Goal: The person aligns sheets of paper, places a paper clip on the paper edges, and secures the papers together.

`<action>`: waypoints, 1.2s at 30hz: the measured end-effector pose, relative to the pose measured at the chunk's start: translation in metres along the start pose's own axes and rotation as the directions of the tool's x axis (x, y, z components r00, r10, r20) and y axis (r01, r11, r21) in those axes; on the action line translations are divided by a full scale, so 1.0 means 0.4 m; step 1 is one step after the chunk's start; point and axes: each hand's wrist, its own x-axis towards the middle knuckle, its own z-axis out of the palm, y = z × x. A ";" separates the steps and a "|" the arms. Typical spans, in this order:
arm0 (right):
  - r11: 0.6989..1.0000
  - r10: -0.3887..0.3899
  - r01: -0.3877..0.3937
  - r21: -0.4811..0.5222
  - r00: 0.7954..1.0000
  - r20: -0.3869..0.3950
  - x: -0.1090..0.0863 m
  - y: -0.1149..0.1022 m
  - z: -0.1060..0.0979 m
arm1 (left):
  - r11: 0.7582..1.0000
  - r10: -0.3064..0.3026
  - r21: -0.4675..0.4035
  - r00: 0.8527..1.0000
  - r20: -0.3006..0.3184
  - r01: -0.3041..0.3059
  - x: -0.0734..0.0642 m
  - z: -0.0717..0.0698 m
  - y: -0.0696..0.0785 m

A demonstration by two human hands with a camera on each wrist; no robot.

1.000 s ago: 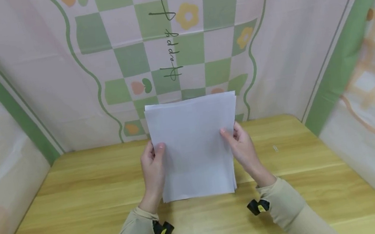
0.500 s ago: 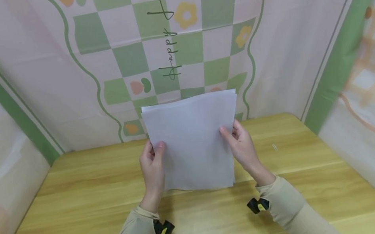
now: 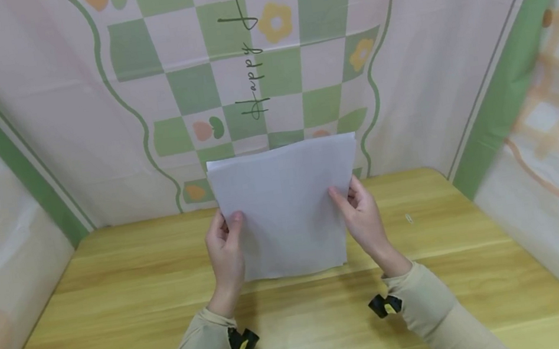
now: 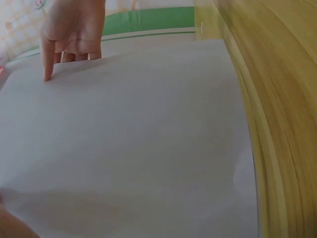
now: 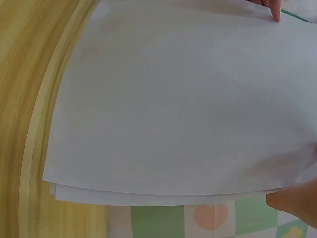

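Observation:
A stack of white paper sheets stands tilted up over the wooden table, between both hands. My left hand grips its left edge, thumb on the front face and fingers behind. On the opposite edge, my right hand pinches the stack the same way. The right wrist view shows the sheets slightly out of line, with a second edge peeking out below the top one. In the left wrist view the right hand appears across the paper, its thumb pressed on the sheet. The fingers behind the stack are mostly hidden.
A small paper clip lies on the wooden table to the right of the right hand. A curtain with green checks hangs behind the table, and patterned cloth also closes off both sides.
The stack's lower edge has risen in the head view as the paper tilts more toward me, and its top looks wider. Both hands keep their hold and have moved only slightly.

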 end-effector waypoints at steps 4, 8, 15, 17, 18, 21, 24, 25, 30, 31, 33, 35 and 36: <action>1.000 -0.031 0.031 0.005 0.999 -0.014 -0.002 0.001 0.001 | 1.000 0.017 -0.017 1.000 -0.003 -0.017 0.000 0.000 -0.005; 0.998 -0.056 0.056 0.019 0.998 -0.025 -0.004 0.000 0.000 | 0.999 0.045 -0.023 0.999 -0.005 -0.045 0.000 0.003 -0.009; 0.993 -0.108 0.110 0.054 0.994 -0.031 -0.006 0.010 0.001 | 0.997 0.074 -0.030 0.997 -0.010 -0.074 -0.008 0.004 -0.009; 0.992 -0.110 0.112 0.058 0.993 -0.032 -0.007 0.014 0.001 | 0.997 0.075 -0.033 0.997 -0.008 -0.075 -0.009 0.003 -0.011; 0.992 -0.110 0.112 0.058 0.993 -0.032 -0.008 0.016 0.000 | 0.997 0.075 -0.035 0.997 -0.007 -0.075 -0.009 0.003 -0.012; 0.992 -0.109 0.110 0.053 0.994 -0.031 -0.010 0.023 0.002 | 0.996 0.077 -0.036 0.997 -0.003 -0.077 -0.010 0.000 -0.016; 0.993 -0.109 0.110 0.050 0.994 -0.030 -0.010 0.026 0.002 | 0.997 0.075 -0.035 0.997 -0.006 -0.075 -0.011 0.000 -0.018; 0.993 -0.109 0.110 0.052 0.994 -0.029 -0.010 0.027 0.002 | 0.997 0.073 -0.034 0.997 -0.007 -0.074 -0.011 0.000 -0.018; 0.993 -0.101 0.103 0.061 0.995 -0.020 -0.011 0.029 0.000 | 0.997 0.065 -0.035 0.998 -0.003 -0.065 -0.012 0.001 -0.020; 0.993 -0.099 0.100 0.062 0.995 -0.019 -0.011 0.030 0.000 | 0.997 0.063 -0.038 0.998 0.000 -0.062 -0.012 0.001 -0.021; 0.994 -0.094 0.095 0.060 0.995 -0.015 -0.011 0.030 -0.002 | 0.998 0.057 -0.042 0.998 0.004 -0.057 -0.012 0.003 -0.020; 0.994 -0.089 0.090 0.059 0.996 -0.011 -0.011 0.030 -0.003 | 0.998 0.053 -0.044 0.999 0.007 -0.052 -0.012 0.004 -0.020; 0.995 -0.087 0.087 0.057 0.996 -0.009 -0.011 0.030 -0.003 | 0.998 0.053 -0.045 0.999 0.009 -0.052 -0.012 0.004 -0.020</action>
